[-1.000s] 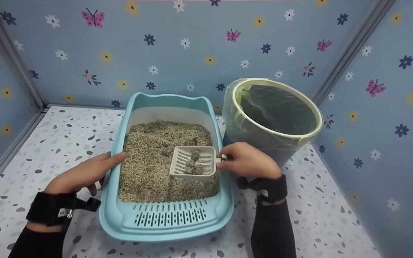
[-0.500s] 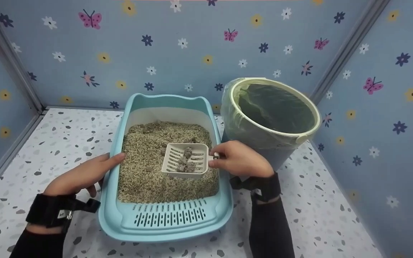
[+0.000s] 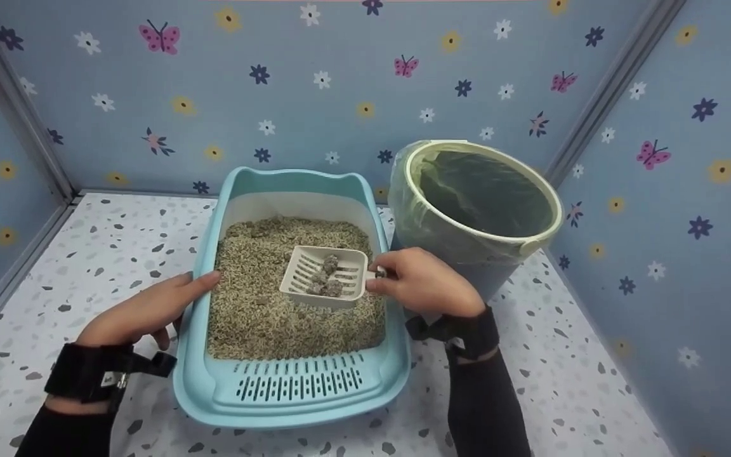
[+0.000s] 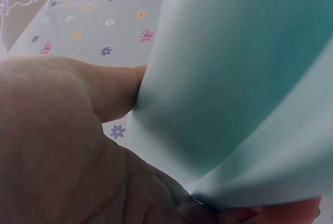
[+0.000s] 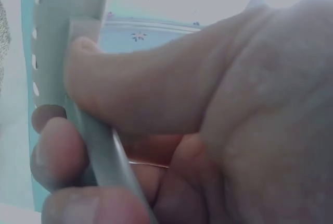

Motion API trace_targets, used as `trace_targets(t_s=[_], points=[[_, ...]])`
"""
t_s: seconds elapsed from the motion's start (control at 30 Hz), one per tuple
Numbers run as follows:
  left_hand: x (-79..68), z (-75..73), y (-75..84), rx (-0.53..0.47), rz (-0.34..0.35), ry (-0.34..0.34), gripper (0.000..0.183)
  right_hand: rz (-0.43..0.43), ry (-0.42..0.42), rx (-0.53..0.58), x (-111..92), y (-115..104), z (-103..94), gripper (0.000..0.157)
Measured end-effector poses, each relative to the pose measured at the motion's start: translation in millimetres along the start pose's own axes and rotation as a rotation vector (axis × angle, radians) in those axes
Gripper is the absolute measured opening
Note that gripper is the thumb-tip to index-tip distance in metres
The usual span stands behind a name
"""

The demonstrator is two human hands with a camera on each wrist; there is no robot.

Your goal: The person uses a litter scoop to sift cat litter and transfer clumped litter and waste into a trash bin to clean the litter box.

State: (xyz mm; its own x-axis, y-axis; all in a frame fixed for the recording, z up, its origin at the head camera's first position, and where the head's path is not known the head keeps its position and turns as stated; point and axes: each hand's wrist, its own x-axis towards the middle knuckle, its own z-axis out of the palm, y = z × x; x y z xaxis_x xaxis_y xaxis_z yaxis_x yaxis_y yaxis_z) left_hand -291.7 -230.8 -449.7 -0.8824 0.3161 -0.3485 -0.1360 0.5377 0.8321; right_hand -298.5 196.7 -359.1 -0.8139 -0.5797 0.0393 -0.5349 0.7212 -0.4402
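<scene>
My right hand [image 3: 426,282] grips the short handle of a cream slotted litter scoop [image 3: 322,301] above the litter box. Several grey-brown clumps [image 3: 332,288] lie in the scoop. In the right wrist view the thumb presses one side of the handle [image 5: 104,146] and curled fingers wrap the other. The light blue litter box [image 3: 292,416] holds tan granular litter [image 3: 251,324]. At its left side my left hand [image 3: 143,311] holds the rim. The left wrist view has the thumb [image 4: 117,91] against the blue wall and fingers curled beneath its edge, partly hidden.
Right behind the box stands a bin [image 3: 486,236] lined with a thin translucent bag, its mouth uncovered. Both stand on a white speckled surface [image 3: 124,235]. Blue flowered panels [image 3: 315,57] enclose the back and both sides.
The scoop with its clumps has moved left over the litter and slightly away from me, with its tilt changed a little. My left hand keeps its hold on the box's rim.
</scene>
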Motion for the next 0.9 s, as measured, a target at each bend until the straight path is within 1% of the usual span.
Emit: trace_targets(t_s=[0.17, 0.3, 0.5, 0.63, 0.73, 0.9], points=[[-0.6, -0.9, -1.4, -0.007, -0.013, 0.0, 0.079, 0.017, -0.003, -0.061, -2, -11, -16.1, 0.019], [0.7, -1.3, -1.2, -0.017, -0.013, -0.002, 0.079, 0.019, 0.02, -0.106, -6, -21, -34.5, 0.02], [1.2, -1.0, 0.0, -0.027, -0.02, -0.007, 0.084, 0.009, 0.051, -0.128, -15, -29, -63.2, 0.021], [0.9, -0.8, 0.3, -0.027, -0.009, -0.012, 0.083, 0.045, 0.061, -0.139, -19, -29, -80.2, 0.022], [0.6, -1.4, 1.8, -0.021, 0.006, -0.015, 0.082, 0.087, 0.055, -0.145, -23, -27, -94.2, 0.025], [0.1, -1.3, 2.1, -0.026, -0.001, -0.013, 0.081, 0.136, 0.066, -0.159, -27, -26, -117.2, 0.029]])
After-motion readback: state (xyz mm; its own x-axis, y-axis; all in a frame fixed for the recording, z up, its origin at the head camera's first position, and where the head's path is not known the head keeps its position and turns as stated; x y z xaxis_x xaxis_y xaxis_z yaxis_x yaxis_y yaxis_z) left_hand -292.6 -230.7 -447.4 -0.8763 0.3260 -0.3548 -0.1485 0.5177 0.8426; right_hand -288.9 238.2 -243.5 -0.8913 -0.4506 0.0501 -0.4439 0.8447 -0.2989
